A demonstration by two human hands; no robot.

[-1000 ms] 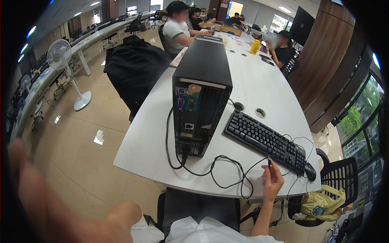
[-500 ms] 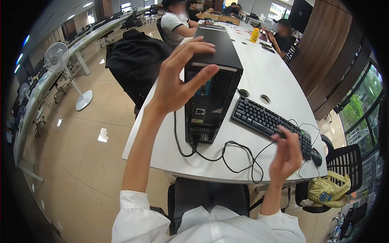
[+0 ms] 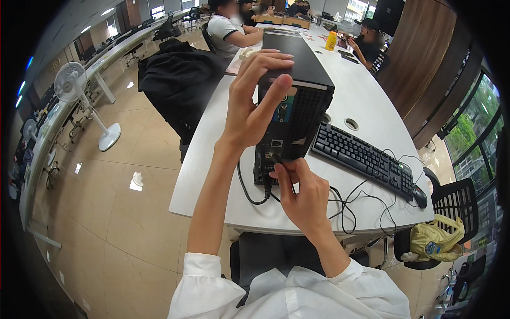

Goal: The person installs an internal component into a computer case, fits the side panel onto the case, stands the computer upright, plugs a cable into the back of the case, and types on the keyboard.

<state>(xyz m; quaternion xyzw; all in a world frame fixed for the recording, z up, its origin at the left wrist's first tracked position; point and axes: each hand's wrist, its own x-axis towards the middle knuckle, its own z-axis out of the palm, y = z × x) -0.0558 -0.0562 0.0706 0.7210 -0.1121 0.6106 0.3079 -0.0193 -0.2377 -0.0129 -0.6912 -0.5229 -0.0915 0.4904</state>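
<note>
A black computer tower (image 3: 305,61) stands upright on the white table (image 3: 204,186), its port side turned toward me. My left hand (image 3: 247,109) grips its upper left corner, fingers over the top and thumb at the rear top edge. Low on the port panel, my right hand (image 3: 305,194) pinches the black plug of a thin cable against the ports. Fingertips partly hide that plug, so I cannot tell whether it is seated. Beside it, a thick black power cable (image 3: 253,200) hangs from the tower's lower rear.
To the right lie a black keyboard (image 3: 361,159) and a mouse (image 3: 419,196), with loose cable at the table's near edge. A chair holds a yellow bag (image 3: 436,237). People sit farther along the table near a yellow bottle (image 3: 331,41). A white fan (image 3: 109,137) stands left.
My right hand has moved left from over the keyboard to the tower's lower ports, bringing the cable plug. My left hand has stayed at the tower's top corner. The view has shifted slightly.
</note>
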